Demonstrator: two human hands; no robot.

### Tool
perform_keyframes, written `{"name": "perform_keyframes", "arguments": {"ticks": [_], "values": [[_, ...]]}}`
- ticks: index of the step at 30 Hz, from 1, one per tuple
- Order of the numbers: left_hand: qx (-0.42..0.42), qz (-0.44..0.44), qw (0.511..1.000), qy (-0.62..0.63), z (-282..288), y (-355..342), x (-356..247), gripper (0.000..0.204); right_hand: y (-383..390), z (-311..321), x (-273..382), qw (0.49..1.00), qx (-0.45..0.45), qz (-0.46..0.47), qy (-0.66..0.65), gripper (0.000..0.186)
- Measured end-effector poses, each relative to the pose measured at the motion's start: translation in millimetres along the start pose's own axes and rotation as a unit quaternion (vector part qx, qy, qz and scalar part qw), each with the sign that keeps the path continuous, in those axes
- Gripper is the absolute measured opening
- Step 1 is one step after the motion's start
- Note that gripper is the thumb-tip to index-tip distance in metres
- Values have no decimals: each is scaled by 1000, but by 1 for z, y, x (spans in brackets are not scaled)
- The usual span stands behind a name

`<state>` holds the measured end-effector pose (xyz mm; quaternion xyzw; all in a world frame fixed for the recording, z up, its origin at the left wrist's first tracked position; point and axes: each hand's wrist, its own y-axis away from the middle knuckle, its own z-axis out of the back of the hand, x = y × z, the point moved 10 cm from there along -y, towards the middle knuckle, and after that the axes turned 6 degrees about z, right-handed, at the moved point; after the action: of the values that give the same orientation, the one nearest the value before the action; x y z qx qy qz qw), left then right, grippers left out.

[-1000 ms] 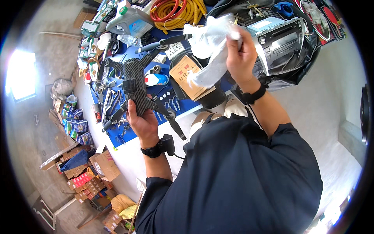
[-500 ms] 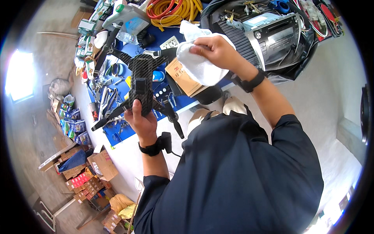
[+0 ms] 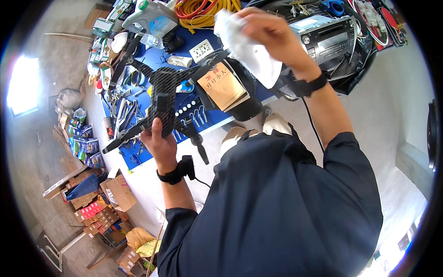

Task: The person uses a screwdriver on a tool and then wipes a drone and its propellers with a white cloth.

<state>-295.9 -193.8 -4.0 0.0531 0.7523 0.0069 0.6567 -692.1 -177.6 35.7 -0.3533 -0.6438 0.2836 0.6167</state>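
My left hand [image 3: 160, 144] is closed round the near end of a black carbon-patterned quadcopter drone [image 3: 164, 94], thumb on top. It holds the drone up over the blue-topped table, its arms and propellers spread out. In my right hand [image 3: 272, 34], slightly smeared by motion, a white cloth [image 3: 251, 53] is gripped by its upper part and hangs down. The cloth is apart from the drone, to the right of its far right propeller. Below the cloth a tan book [image 3: 224, 87] lies on a dark object at the table's near edge.
Tools and small parts crowd the blue tabletop [image 3: 134, 162]. A grey jug [image 3: 154, 21], a coiled yellow hose [image 3: 200, 18] and a white socket plate [image 3: 201, 51] sit farther back. A car stereo [image 3: 330, 44] rests at right. Cardboard boxes [image 3: 121, 191] stand on the floor at left.
My right hand has risen and moved right with the cloth, uncovering more of the book. The drone has shifted slightly left and turned a little in my left hand.
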Motion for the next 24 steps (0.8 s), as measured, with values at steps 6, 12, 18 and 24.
{"name": "perform_keyframes", "arguments": {"ticks": [6,12,18,24], "values": [[6,36,999,39,-31,8,18,31,21,-105,15,904,220,101,353,40],[12,71,995,66,-42,15,21,29,40,-109,18,871,186,143,432,26],[-39,111,984,135,-14,12,21,29,49,-75,22,864,150,132,462,29],[-55,163,962,211,18,1,42,30,86,28,-50,911,-304,-243,135,30]]}}
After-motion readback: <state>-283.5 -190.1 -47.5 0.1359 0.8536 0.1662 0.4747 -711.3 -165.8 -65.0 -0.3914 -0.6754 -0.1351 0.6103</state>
